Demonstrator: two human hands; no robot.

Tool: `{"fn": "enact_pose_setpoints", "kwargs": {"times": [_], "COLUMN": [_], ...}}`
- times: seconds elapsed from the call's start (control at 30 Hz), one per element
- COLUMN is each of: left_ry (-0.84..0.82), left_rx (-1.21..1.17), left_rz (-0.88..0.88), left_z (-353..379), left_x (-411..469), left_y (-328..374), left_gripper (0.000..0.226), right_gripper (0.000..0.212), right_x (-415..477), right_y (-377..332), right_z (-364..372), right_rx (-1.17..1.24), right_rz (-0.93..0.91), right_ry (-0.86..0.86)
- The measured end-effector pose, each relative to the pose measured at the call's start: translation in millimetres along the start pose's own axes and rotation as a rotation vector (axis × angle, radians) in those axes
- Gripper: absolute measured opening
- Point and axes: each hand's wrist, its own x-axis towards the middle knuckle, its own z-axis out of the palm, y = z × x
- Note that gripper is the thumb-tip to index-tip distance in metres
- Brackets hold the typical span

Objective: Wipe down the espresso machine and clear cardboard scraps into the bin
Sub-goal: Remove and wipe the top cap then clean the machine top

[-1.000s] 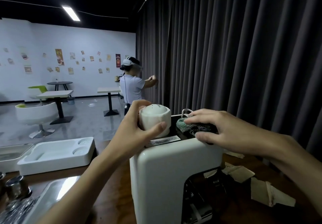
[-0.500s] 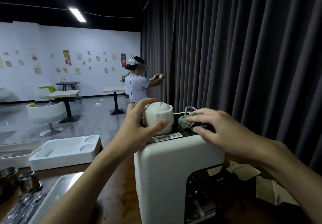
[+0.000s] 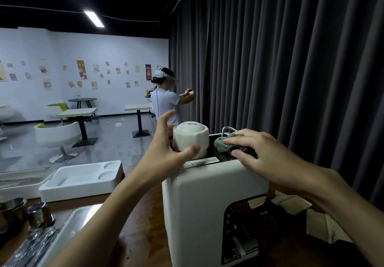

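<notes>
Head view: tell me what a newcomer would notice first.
Two hands work atop the white espresso machine at centre: the left hand holds a white domed cap, the right hand grips a green cloth beside it. Cardboard scraps lie on the counter at lower right.

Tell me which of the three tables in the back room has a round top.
The black table by the far wall, beside the green chair. The white table in front of it and the second white table further right have square tops.
</notes>
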Motion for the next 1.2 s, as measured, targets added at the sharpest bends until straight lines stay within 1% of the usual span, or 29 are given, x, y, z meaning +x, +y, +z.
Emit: {"fn": "enact_pose_setpoints", "kwargs": {"times": [0.1, 0.17, 0.23, 0.33, 0.47, 0.6, 0.7, 0.77, 0.83, 0.93, 1.0, 1.07, 1.13, 1.2], "left_ry": [0.054, 0.031, 0.008, 0.065, 0.025, 0.079, 0.039, 0.044, 0.087, 0.060, 0.039, 0.087, 0.126, 0.098], "left_rx": [0.006, -0.040, -0.041, 0.038, -0.037, 0.026, -0.032, 0.028, 0.085, 0.013, -0.016, 0.065, 0.109, 0.063], "left_rz": [-0.011, -0.021, -0.018, -0.007, -0.021, -0.013, -0.032, -0.026, -0.016, -0.028, -0.037, -0.024, -0.027, -0.038], "left_z": [2, -1, -2, 1, 0, 2, -1, 1, 3, 2, 2, 5, 6, 4], "left_x": [1, 1, -1, -3, -2, -3, -2, -3, -3, -3, -4, -5, -3, -3], "left_y": [1, 1, 2, 3, 3, 5, 6, 7, 9, 10, 10, 10, 10, 12], "left_gripper": [0.079, 0.074, 0.077, 0.079, 0.077, 0.074, 0.074, 0.079, 0.078, 0.070, 0.073, 0.075, 0.071, 0.068], "right_gripper": [0.037, 0.037, 0.037, 0.037, 0.037, 0.036, 0.036, 0.037, 0.037, 0.037, 0.037, 0.037, 0.038, 0.042], "right_x": [0, -1, -1, -2, -1, -2, -3, -4, -5, -5, -5, -4, -4, -5], "right_y": [1, 1, 1, -1, -2, -4, -4, -4, -4, -5, -5, -5, -5, -5], "right_z": [1, 1, 1, 0, 0, -1, -2, -2, -2, -2, -2, -2, -3, -6], "right_rx": [0.003, 0.001, -0.002, -0.009, -0.013, -0.005, -0.001, -0.002, -0.005, -0.009, -0.011, -0.011, -0.016, -0.037], "right_rz": [-0.002, -0.003, -0.001, -0.007, -0.011, -0.019, -0.022, -0.020, -0.018, -0.016, -0.019, -0.017, -0.012, 0.002], "right_ry": [0.002, 0.004, 0.005, 0.007, 0.010, 0.019, 0.014, 0.012, 0.010, 0.010, 0.013, 0.013, -0.002, -0.056]}}
